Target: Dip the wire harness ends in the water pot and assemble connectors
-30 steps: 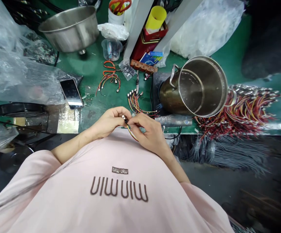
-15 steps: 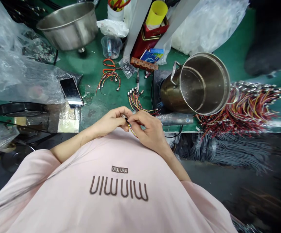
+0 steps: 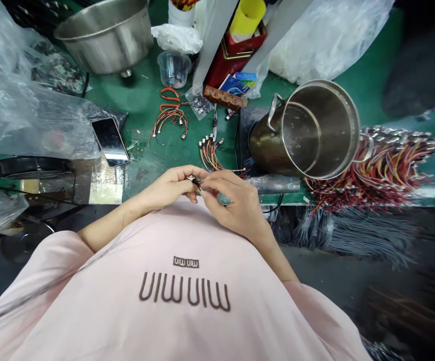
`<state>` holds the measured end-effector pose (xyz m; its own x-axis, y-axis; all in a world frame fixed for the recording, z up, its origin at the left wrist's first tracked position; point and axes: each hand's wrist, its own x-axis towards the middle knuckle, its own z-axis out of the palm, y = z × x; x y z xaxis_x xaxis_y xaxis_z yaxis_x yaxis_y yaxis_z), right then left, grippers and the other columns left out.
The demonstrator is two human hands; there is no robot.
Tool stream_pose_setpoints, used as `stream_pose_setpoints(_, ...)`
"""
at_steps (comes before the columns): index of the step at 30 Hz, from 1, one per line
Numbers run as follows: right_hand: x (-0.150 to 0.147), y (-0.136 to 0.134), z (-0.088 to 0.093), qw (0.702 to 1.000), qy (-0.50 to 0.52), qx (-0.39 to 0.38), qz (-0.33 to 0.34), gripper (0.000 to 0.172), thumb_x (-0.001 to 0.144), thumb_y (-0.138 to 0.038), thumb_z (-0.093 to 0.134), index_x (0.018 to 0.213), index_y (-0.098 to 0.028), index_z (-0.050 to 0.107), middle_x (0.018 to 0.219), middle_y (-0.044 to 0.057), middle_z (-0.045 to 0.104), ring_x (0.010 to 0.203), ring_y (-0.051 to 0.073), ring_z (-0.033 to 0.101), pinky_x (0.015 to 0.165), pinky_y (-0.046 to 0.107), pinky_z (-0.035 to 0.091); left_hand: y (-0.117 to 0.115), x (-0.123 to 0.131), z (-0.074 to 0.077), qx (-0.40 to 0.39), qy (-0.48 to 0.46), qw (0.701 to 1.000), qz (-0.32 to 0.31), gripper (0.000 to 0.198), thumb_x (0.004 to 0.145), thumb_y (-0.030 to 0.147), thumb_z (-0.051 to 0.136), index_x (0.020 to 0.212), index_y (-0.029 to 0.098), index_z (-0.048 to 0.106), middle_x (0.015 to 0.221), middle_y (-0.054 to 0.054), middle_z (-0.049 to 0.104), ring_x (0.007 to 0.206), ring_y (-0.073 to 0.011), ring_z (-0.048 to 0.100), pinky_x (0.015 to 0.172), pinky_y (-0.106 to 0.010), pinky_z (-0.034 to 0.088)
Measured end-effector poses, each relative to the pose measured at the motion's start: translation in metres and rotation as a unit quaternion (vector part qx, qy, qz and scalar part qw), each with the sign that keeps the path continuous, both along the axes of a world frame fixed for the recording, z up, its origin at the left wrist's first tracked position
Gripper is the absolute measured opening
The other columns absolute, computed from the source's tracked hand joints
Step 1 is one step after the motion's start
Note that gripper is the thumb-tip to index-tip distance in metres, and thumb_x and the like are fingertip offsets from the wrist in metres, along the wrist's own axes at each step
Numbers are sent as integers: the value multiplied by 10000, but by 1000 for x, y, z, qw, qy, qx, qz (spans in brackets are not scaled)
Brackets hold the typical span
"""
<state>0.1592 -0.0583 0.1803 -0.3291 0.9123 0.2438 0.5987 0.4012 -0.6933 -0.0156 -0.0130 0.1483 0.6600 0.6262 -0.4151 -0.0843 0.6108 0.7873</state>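
Close to my body, at the front edge of the green table, both hands meet around a small wire harness point(image 3: 197, 186) with a metal-ended connector. My left hand point(image 3: 172, 188) pinches its connector end between thumb and fingers. My right hand point(image 3: 232, 196) pinches the wires beside it; the fingertips of both hands nearly touch. Just beyond them lies a bunch of wired connectors point(image 3: 210, 153) on the table. Farther back, a few more wired pieces point(image 3: 170, 120) rest by orange-handled scissors point(image 3: 169, 99). Most of the held harness is hidden by my fingers.
A tall metal pot point(image 3: 303, 133) stands at the right, beside a big heap of red and yellow wires point(image 3: 375, 173). At the left are a phone point(image 3: 110, 142), plastic bags point(image 3: 32, 110) and a steel basin point(image 3: 106, 40). A red tin point(image 3: 225, 62) stands behind.
My right hand has shifted slightly right, its fingers now nearer the connector, and less of the yellow wires shows. The table's objects appear slightly displaced as the view moved a little.
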Motion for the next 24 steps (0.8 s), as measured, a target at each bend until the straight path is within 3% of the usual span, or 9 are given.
stream_pose_setpoints(6,-4,2,-1,999,-27,15,-18,149,865,-93,552,848,-182,670,902,64,691,834,158,663,762,290,544,0,0,2,26,-2,1000,-4,395,674,120,516,1038,125,669,896,-24,680,617,-71,537,650,-248,450)
stream_pose_setpoints(14,-5,1,2,999,-53,-6,-8,147,866,-93,552,882,-178,672,953,78,666,878,172,649,776,299,536,-2,-3,-1,32,2,999,-1,480,689,142,497,1144,129,650,793,-6,630,638,-99,513,684,-275,439)
stream_pose_setpoints(24,-7,1,-2,998,-46,23,-32,153,822,-69,548,807,-205,616,868,49,643,815,170,619,729,306,520,-7,-9,-9,47,-33,998,27,338,804,208,547,1133,165,609,895,-18,634,721,-113,577,750,-292,457)
